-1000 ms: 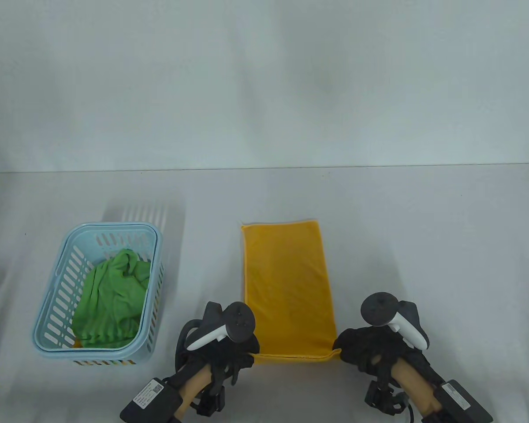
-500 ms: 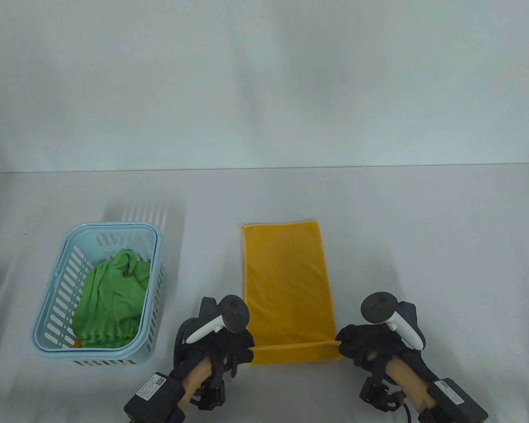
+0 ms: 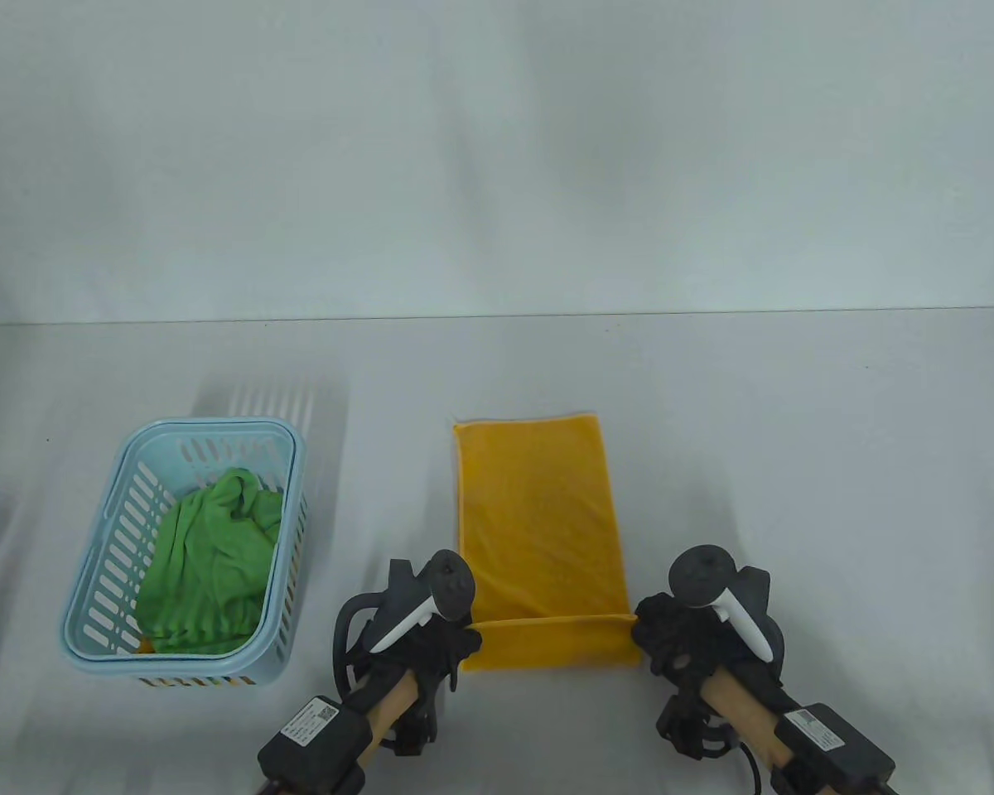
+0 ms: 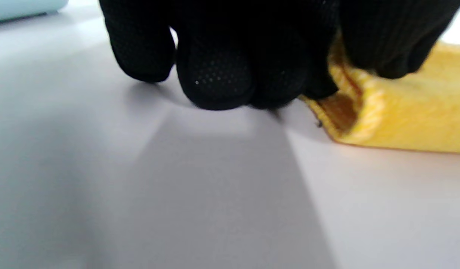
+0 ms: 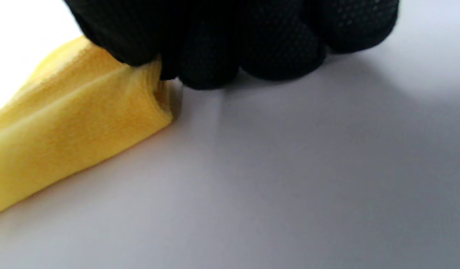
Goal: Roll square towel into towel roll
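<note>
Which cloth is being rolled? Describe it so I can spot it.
On the white table, right of the blue basket, lies a yellow towel. Unlike the crumpled green cloth in the basket, it lies flat, its near edge turned over between both hands.

wrist-pack labels [image 3: 313,719] seemingly printed, nothing legible

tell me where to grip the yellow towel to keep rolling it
Grip the yellow towel at the two ends of its turned-over near edge, coming from the near side, as the left hand and right hand do: that fold runs straight across its width.
</note>
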The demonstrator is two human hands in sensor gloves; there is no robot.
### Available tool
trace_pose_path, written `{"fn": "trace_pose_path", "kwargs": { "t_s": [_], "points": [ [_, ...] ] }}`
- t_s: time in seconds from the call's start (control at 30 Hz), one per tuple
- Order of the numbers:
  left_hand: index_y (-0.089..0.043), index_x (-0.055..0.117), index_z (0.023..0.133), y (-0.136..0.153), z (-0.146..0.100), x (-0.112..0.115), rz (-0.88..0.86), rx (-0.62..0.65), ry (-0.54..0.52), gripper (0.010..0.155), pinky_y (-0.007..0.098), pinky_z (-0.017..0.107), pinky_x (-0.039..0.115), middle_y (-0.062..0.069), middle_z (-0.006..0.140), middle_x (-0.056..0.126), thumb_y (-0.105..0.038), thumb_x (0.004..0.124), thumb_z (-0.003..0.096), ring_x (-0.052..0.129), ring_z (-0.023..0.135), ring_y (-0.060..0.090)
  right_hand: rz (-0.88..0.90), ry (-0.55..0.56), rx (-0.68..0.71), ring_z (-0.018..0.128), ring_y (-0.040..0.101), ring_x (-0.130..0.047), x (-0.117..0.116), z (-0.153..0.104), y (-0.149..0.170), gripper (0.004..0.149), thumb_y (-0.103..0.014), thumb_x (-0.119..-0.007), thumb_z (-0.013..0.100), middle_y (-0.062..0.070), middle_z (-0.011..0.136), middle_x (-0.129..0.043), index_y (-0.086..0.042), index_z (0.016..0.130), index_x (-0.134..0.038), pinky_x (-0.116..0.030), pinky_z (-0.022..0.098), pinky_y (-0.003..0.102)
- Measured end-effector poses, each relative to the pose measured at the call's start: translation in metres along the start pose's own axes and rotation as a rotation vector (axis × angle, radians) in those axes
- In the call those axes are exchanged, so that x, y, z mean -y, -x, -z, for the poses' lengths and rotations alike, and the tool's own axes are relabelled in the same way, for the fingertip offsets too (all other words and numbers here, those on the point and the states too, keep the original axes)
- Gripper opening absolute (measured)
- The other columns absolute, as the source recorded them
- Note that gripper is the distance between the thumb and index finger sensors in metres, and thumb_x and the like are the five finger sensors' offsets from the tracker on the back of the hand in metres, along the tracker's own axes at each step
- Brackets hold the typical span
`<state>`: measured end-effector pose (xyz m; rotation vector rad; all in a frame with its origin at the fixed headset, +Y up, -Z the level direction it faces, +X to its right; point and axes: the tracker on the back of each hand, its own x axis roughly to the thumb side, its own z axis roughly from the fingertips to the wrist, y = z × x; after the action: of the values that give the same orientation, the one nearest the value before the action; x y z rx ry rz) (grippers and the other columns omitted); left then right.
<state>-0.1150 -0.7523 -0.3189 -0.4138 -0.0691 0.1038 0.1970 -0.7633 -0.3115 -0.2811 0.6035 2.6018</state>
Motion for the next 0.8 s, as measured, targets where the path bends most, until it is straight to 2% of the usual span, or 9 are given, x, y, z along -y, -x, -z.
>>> {"fn": "trace_pose_path", "kwargs": {
  "t_s": [0.2,0.47,0.6,0.8],
  "points": [
    [-0.035,0.081,0.075,-0.002,-0.001,0.003,0.066,-0.038,-0.053,0.047,0.048,0.065,0.073,-0.011,0.069,0.089,-0.058,0.079,0.034,0.094,0.057,0.015,-0.035,0.036,-0.005,0.041,0.018,-0.091,-0.002,0.001,-0.001,0.042,-0.048,-0.08,0.034,-0.008,0.051,-0.093,-0.03,0.072,-0.081,-0.078,0.039,0.045],
    [-0.035,0.078,0.083,0.005,-0.001,-0.001,0.025,-0.062,-0.062,0.055,0.049,0.066,0.072,-0.009,0.075,0.088,-0.058,0.078,0.0341,0.094,0.06,0.016,0.015,0.048,-0.023,0.042,0.019,-0.092,0.004,0.002,0.005,0.048,-0.051,-0.081,0.032,-0.008,0.053,-0.094,-0.031,0.076,-0.079,-0.078,0.04,0.045],
    [-0.034,0.077,0.087,0.009,-0.002,-0.004,-0.002,-0.062,-0.071,0.058,0.049,0.066,0.073,-0.008,0.078,0.088,-0.059,0.078,0.0342,0.095,0.063,0.017,0.055,0.063,-0.021,0.048,0.022,-0.093,0.011,0.0,0.008,0.053,-0.052,-0.081,0.032,-0.006,0.06,-0.094,-0.031,0.081,-0.076,-0.077,0.044,0.047],
    [-0.033,0.073,0.094,0.006,-0.012,-0.015,0.01,-0.012,-0.144,0.069,0.051,0.068,0.072,-0.006,0.092,0.084,-0.062,0.079,0.0318,0.093,0.078,0.021,0.053,0.122,0.045,0.065,0.026,-0.092,0.021,-0.011,0.001,0.06,-0.053,-0.082,0.03,-0.004,0.075,-0.091,-0.032,0.086,-0.072,-0.074,0.053,0.051]
  ]
}}
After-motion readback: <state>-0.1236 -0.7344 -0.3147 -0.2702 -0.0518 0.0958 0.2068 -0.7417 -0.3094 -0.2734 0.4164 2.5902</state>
